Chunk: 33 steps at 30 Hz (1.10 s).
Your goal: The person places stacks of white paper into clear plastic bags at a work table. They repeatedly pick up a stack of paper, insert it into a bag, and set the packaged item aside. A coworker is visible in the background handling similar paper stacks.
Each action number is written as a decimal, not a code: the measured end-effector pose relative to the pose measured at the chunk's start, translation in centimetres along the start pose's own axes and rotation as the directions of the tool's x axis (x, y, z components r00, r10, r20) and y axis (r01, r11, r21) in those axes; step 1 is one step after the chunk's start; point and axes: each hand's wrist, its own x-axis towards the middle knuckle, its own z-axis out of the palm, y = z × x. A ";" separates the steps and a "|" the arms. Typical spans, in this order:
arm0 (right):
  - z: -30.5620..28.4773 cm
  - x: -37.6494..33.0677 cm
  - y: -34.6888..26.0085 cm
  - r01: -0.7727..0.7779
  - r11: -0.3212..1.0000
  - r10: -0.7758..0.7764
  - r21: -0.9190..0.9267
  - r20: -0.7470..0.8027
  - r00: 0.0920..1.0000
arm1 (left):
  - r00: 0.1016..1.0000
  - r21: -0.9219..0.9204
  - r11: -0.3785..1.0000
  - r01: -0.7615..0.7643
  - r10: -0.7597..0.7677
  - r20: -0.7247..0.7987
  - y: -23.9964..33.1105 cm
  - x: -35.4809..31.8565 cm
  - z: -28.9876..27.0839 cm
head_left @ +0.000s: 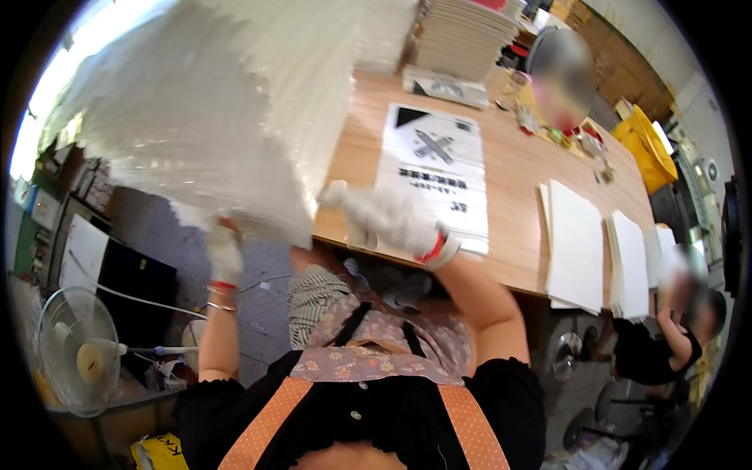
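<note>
A large, glossy pile of translucent plastic sheeting fills the upper left and overhangs the table's left side. My left hand, in a white glove, is closed at the pile's lower edge, with its fingertips partly hidden against the plastic. Over the table's near edge, my gloved right hand is blurred, fingers apart and pointing left toward the pile's corner; nothing shows in it. Just beyond that hand lies a flat white printed plastic bag with a crossed pencil drawing, on the wooden table.
Behind the printed bag rises a tall stack of white packs. White sheet stacks lie at the table's right end, near a yellow bag. A fan stands at lower left. Another person sits at the right; small items lie at the far edge.
</note>
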 end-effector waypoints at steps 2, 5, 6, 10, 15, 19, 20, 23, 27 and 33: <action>2.9 -3.9 8.9 -0.247 0.951 0.266 0.183 -0.085 0.960 | 0.790 0.725 0.669 0.162 -0.529 0.311 -8.6 -5.7 1.4; 7.6 -9.9 18.1 -0.442 0.846 0.499 0.298 -0.148 0.854 | 0.505 0.554 0.824 -0.117 -0.431 0.748 -12.2 -14.5 7.8; 8.7 -11.9 19.5 -0.456 0.819 0.537 0.349 -0.186 0.823 | 0.477 0.504 0.779 -0.374 -0.304 0.825 -11.8 -15.8 10.4; 11.8 -17.9 22.2 -0.441 0.711 0.667 0.547 -0.325 0.671 | 0.337 0.262 0.660 -0.704 -0.013 0.941 -13.4 -16.8 21.2; 13.1 -19.8 22.1 -0.307 0.659 0.710 0.687 -0.433 0.556 | 0.325 0.385 0.357 -0.851 -0.218 0.920 -17.9 -15.8 27.6; 12.2 -19.8 23.7 -0.299 0.649 0.700 0.700 -0.395 0.595 | 0.259 0.427 0.600 -0.677 -0.348 0.901 -18.0 -13.0 29.6; 11.6 -19.5 24.2 -0.218 0.641 0.670 0.736 -0.398 0.627 | 0.276 0.529 0.619 -0.580 -0.461 0.843 -16.1 -12.8 30.3; 6.6 -16.6 22.2 -0.249 0.609 0.705 0.753 -0.371 0.605 | 0.283 0.495 0.621 -0.608 -0.413 0.866 -15.4 -11.5 30.7; 1.2 -11.8 23.3 -0.148 0.570 0.714 0.808 -0.399 0.575 | 0.167 0.191 0.614 -0.766 -0.096 0.981 -15.2 -10.8 30.6; -4.9 -4.2 27.2 0.208 0.622 0.543 0.755 -0.607 0.580 | 0.179 0.453 0.656 -0.603 -0.442 0.879 -13.2 -11.2 31.9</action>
